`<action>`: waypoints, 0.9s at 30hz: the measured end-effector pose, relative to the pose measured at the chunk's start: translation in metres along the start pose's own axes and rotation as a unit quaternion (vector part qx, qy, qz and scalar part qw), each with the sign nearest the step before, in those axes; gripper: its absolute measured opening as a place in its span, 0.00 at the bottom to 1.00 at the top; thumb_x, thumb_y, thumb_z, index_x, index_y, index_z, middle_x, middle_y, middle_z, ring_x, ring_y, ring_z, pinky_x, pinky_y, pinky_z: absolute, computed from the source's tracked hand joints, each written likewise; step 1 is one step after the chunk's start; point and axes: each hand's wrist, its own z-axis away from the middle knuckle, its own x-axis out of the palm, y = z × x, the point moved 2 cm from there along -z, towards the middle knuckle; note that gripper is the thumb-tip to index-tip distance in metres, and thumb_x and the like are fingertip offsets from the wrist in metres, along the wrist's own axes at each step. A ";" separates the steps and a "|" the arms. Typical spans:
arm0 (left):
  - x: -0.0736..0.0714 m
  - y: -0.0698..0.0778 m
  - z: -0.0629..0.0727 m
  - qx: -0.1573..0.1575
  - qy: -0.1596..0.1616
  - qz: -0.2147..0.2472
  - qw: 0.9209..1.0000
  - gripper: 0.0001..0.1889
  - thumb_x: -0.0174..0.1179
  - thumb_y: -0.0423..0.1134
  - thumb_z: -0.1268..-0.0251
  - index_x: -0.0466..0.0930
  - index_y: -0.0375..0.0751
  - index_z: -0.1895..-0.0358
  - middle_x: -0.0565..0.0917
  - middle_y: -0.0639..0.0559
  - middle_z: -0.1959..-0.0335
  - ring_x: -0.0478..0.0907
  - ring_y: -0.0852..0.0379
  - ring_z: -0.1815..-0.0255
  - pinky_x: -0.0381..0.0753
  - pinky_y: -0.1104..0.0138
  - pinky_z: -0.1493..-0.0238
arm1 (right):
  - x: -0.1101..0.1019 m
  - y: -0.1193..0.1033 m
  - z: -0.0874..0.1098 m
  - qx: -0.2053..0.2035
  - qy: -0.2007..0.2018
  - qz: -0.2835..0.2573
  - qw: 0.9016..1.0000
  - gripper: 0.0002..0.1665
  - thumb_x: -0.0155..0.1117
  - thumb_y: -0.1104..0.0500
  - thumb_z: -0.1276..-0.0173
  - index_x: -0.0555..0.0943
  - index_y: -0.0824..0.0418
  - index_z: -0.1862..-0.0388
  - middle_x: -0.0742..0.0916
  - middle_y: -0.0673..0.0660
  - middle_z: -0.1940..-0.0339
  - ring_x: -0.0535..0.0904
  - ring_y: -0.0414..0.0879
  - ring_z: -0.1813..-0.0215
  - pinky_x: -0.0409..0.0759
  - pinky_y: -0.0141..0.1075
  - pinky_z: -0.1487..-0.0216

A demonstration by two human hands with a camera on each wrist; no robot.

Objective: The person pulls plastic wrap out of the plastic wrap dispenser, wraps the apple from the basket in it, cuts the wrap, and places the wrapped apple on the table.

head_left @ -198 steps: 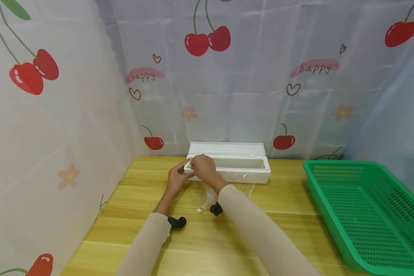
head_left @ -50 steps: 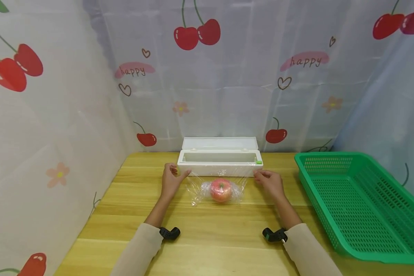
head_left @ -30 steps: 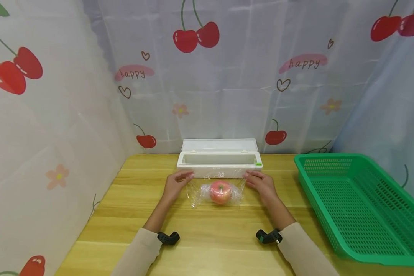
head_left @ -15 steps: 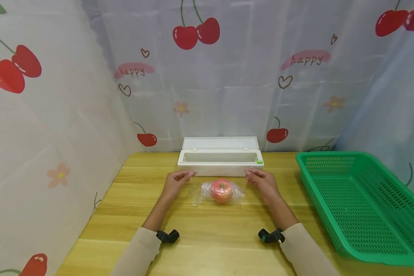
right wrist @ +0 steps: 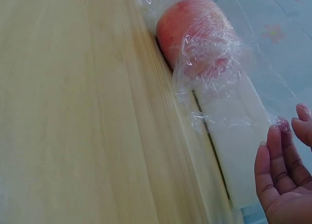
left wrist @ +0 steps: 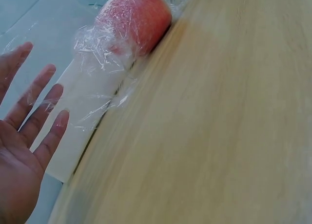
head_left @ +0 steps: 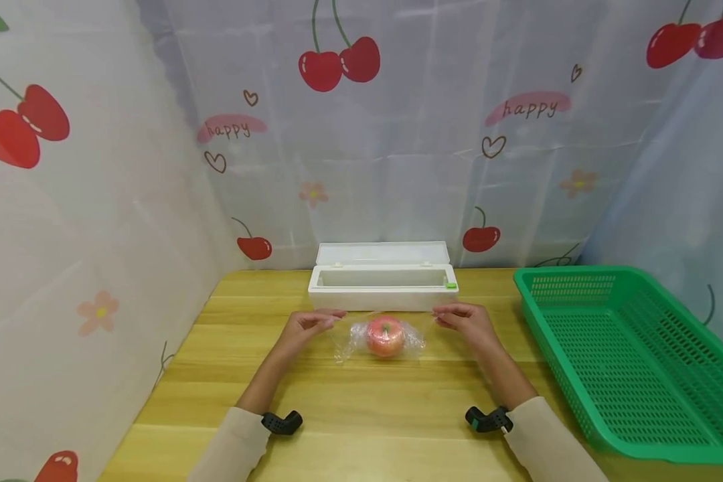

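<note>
One apple [head_left: 385, 336]: inside clear film [head_left: 358, 336] that bunches up on both its sides; it sits on the wooden table [head_left: 349, 428], stem end upward.
White box [head_left: 373, 299]: just behind the apple, long hollow facing up, lid [head_left: 383, 253] raised at the back; a green slider [head_left: 451, 286] is on the rim at the right end.
Green basket [head_left: 669, 452]: well to the right of the apple, slatted floor in view.
Writing: "happy" reads twice on the cherry-printed curtain [head_left: 391, 181] behind the apple, on pink smears, once to its left, once to its right.
Left hand [head_left: 301, 329]: near the apple's left side, several fingers spread wide with film across them; whether it pinches film I cannot tell.
Right hand [head_left: 471, 324]: near the apple's right side, fingers narrow together, film reaching the fingertips; whether they grip it I cannot tell.
</note>
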 end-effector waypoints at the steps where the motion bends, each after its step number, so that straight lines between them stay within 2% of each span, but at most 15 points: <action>1: -0.001 0.000 0.001 -0.002 -0.006 0.003 1.000 0.16 0.58 0.32 0.25 0.79 0.17 0.48 0.83 0.39 0.41 0.77 0.48 0.34 0.76 0.66 0.35 | -0.001 0.000 0.000 -0.003 -0.003 0.001 1.000 0.12 0.61 0.69 0.26 0.84 0.76 0.49 0.91 0.54 0.59 0.88 0.40 0.58 0.86 0.33 0.52; 7: -0.010 -0.006 0.005 -0.015 -0.027 0.002 1.000 0.14 0.60 0.31 0.27 0.82 0.19 0.49 0.82 0.37 0.39 0.77 0.47 0.34 0.75 0.66 0.34 | -0.007 0.003 0.002 -0.021 -0.030 0.030 0.999 0.11 0.64 0.72 0.30 0.83 0.81 0.54 0.91 0.60 0.61 0.88 0.39 0.61 0.87 0.33 0.54; 13: -0.016 -0.012 0.009 -0.036 -0.038 0.000 0.999 0.11 0.63 0.30 0.29 0.87 0.28 0.50 0.83 0.37 0.40 0.76 0.43 0.34 0.78 0.64 0.37 | -0.012 0.008 0.004 -0.042 -0.049 0.121 0.991 0.07 0.67 0.72 0.32 0.87 0.76 0.58 0.90 0.66 0.59 0.88 0.43 0.59 0.86 0.32 0.54; 17: -0.017 -0.013 0.011 -0.037 -0.044 -0.004 0.998 0.10 0.63 0.29 0.30 0.87 0.28 0.51 0.82 0.36 0.40 0.76 0.41 0.34 0.80 0.65 0.39 | -0.013 0.011 0.004 -0.062 -0.051 0.181 0.980 0.06 0.68 0.70 0.32 0.89 0.71 0.61 0.91 0.65 0.60 0.87 0.47 0.56 0.83 0.29 0.54; 21: -0.018 -0.012 0.011 -0.029 -0.056 -0.003 0.998 0.13 0.64 0.28 0.32 0.85 0.26 0.47 0.81 0.35 0.39 0.77 0.47 0.34 0.81 0.64 0.40 | -0.014 0.012 0.004 -0.067 -0.047 0.212 0.974 0.05 0.69 0.69 0.33 0.91 0.66 0.63 0.91 0.60 0.62 0.86 0.48 0.56 0.82 0.27 0.56; 24: -0.022 -0.010 0.012 -0.028 -0.073 -0.003 0.997 0.18 0.66 0.27 0.33 0.81 0.25 0.42 0.79 0.34 0.37 0.76 0.49 0.33 0.78 0.60 0.36 | -0.015 0.008 0.005 -0.057 -0.039 0.223 0.972 0.07 0.67 0.72 0.33 0.91 0.66 0.63 0.91 0.60 0.62 0.86 0.50 0.56 0.82 0.29 0.57; 27: -0.029 -0.007 0.015 -0.033 -0.091 -0.018 0.995 0.21 0.64 0.27 0.32 0.77 0.26 0.37 0.78 0.34 0.34 0.73 0.48 0.30 0.74 0.59 0.32 | -0.017 0.001 0.006 -0.050 -0.035 0.216 0.974 0.13 0.59 0.76 0.34 0.89 0.69 0.62 0.91 0.63 0.60 0.85 0.54 0.55 0.84 0.34 0.55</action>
